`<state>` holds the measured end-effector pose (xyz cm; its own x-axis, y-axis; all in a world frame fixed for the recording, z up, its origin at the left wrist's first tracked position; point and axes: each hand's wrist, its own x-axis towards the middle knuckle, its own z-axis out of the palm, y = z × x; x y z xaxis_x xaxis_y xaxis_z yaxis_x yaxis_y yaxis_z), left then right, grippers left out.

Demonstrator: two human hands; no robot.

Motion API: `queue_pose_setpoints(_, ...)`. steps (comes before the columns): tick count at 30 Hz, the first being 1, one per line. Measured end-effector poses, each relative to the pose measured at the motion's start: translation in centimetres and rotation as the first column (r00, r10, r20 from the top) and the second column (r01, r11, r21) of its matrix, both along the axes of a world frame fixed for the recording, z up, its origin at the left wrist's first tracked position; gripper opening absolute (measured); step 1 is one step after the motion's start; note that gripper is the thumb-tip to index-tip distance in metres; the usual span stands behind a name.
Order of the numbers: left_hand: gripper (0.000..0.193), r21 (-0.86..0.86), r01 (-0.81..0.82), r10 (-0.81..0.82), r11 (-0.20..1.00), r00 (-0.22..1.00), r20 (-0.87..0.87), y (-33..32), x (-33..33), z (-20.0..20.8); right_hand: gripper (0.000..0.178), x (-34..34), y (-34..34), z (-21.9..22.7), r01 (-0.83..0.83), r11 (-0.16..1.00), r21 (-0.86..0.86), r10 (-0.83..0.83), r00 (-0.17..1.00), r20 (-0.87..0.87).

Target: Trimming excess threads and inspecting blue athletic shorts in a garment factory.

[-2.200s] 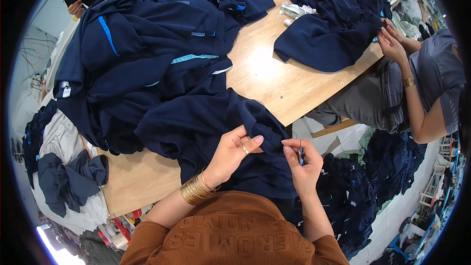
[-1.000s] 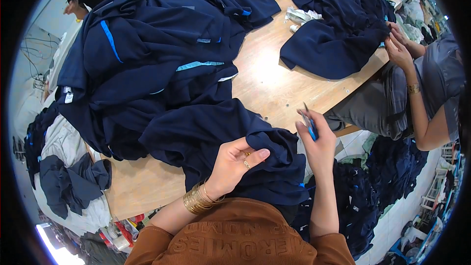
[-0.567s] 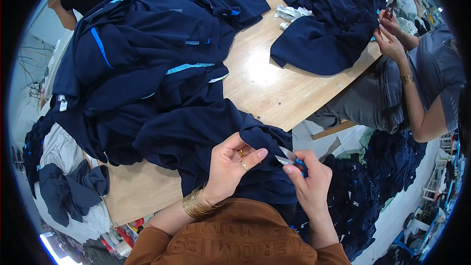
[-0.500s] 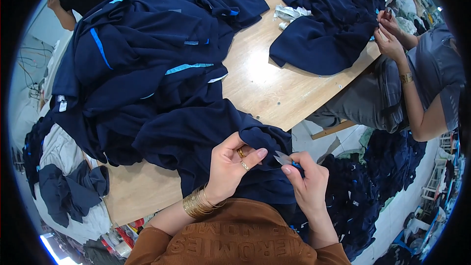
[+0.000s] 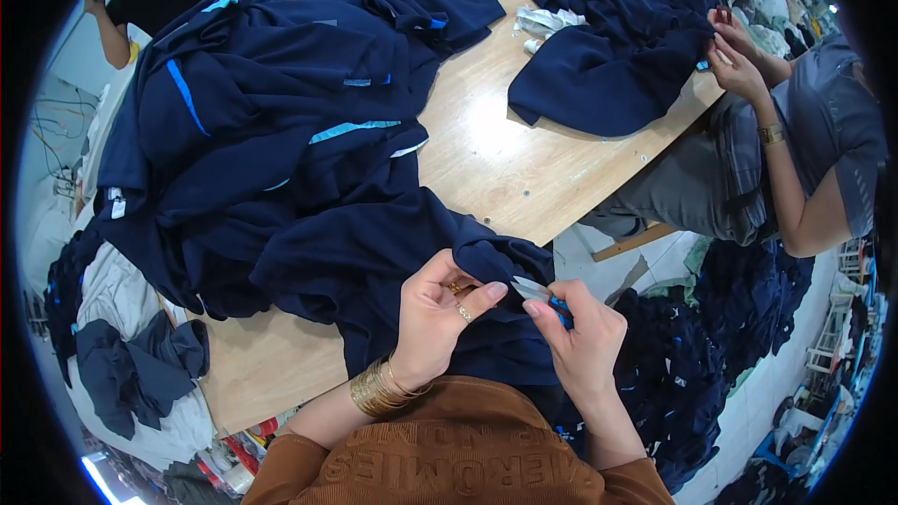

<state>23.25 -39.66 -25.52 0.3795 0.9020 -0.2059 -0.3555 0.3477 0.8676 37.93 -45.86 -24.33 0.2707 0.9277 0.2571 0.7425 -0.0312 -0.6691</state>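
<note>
My left hand (image 5: 432, 318) pinches the edge of a navy garment (image 5: 346, 243) between thumb and fingers, near the front of the table. Closed round a small pair of thread snips (image 5: 531, 289) with a blue handle, my right hand (image 5: 587, 332) is just to the right of it. The silvery blades point up and left, close to the pinched cloth by my left thumb. I cannot tell whether they touch the fabric. Most of the handle is hidden in my right palm.
A heap of navy garments (image 5: 262, 93) with light-blue strips covers the left of the wooden table (image 5: 472, 140). At right, a seated co-worker's hands (image 5: 739, 61) hold another navy garment (image 5: 608, 75). White scraps (image 5: 547, 21) lie beside it. More navy pieces (image 5: 678, 355) are piled lower right.
My right hand has shifted slightly left and up, bringing the snips' blades closer to the cloth edge. My left hand keeps its pinch in nearly the same place.
</note>
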Motion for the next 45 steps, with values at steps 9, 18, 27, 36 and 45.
queue_pose_setpoints(9,0.017,-0.037,0.018,-0.017,0.999,1.0,0.008,0.1,-0.2,0.2,0.029,0.5,0.0,0.7,-0.028,1.0,-0.013,0.029,0.997,0.07)
queue_pose_setpoints(18,0.017,-0.094,0.014,-0.013,0.996,1.0,0.013,-0.2,0.6,0.4,0.028,1.3,-0.1,0.1,-0.064,0.998,0.023,0.063,0.997,0.044)
queue_pose_setpoints(27,0.019,-0.154,-0.021,0.03,0.988,0.998,0.055,-0.6,0.6,0.1,0.026,0.3,-0.2,-0.2,-0.013,1.0,0.009,0.013,0.999,-0.041)
queue_pose_setpoints(36,0.022,-0.18,-0.056,0.07,0.982,0.995,0.076,-0.8,1.2,0.0,0.026,0.1,-0.1,-0.1,0.013,1.0,0.01,-0.012,0.998,-0.06)
queue_pose_setpoints(45,0.024,-0.153,-0.077,0.09,0.985,0.993,0.078,-1.0,1.4,-0.3,0.026,0.0,-0.2,-0.3,0.029,1.0,-0.012,-0.03,0.996,-0.09)
